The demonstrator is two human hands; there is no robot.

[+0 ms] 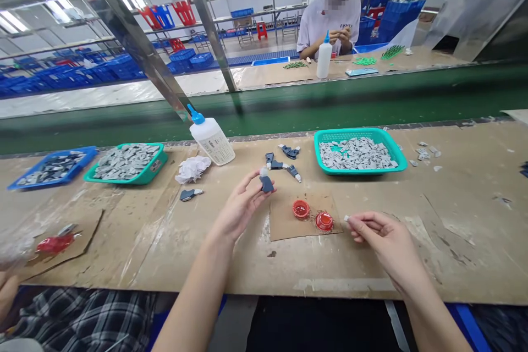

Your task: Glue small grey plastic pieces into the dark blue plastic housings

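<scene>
My left hand [246, 201] is closed on a dark blue-grey plastic piece [267, 183] with a pale tip pointing up. Between the thumb and finger of my right hand [377, 234] is a small whitish plastic piece [347, 219]. Two red caps holding liquid, a left one [301, 209] and a right one [324, 221], rest on a cardboard square [284, 226] between my hands. Just beyond my left hand lie several dark pieces [277, 165] with light ends. Farther back, a green basket [359, 171] holds many small grey-white pieces.
A white bottle with a blue nozzle [212, 140] stands beside crumpled white paper [193, 169]. Left of them are another green basket [154, 168] and a blue tray [51, 180], both filled with small pieces. Across the green conveyor belt [272, 107] sits a co-worker [330, 16].
</scene>
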